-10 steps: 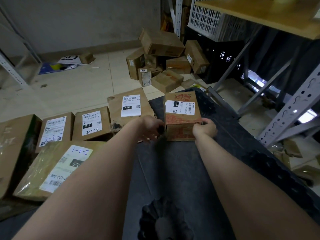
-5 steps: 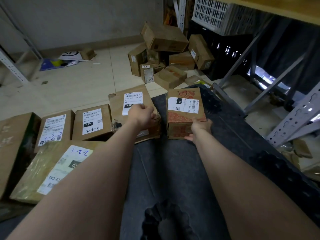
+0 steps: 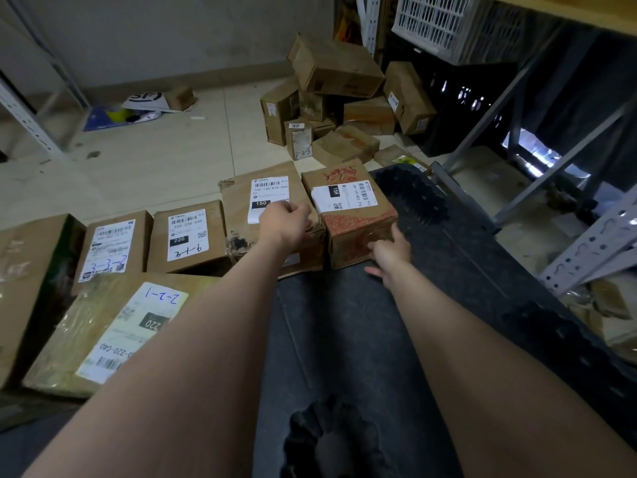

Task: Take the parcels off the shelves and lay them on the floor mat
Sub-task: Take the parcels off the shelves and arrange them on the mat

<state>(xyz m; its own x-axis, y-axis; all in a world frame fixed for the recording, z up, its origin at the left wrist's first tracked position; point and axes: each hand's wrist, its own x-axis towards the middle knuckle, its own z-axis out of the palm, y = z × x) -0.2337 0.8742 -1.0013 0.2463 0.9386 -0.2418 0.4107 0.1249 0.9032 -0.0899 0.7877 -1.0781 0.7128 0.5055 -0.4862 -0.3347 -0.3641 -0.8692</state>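
Now I see L grip (image 3: 286, 224) curled empty, resting on 150 parcel (image 3: 241, 205); R grip (image 3: 389, 257) flat-fingered, pressing red-print parcel (image 3: 358, 227) on floor mat (image 3: 458, 257).

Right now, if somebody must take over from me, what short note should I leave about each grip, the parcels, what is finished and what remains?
Left grip: fingers curled, resting on the parcel marked 150, holding nothing.
Right grip: fingers straight against the near side of the red-printed box.
Red-printed box: down on the mat, side by side with the parcel marked 150, at the end of a row of labelled parcels.
Done: this box looks placed.
Left: go to the shelves for the next parcel. A pile of boxes lies on the tiles, off the mat.
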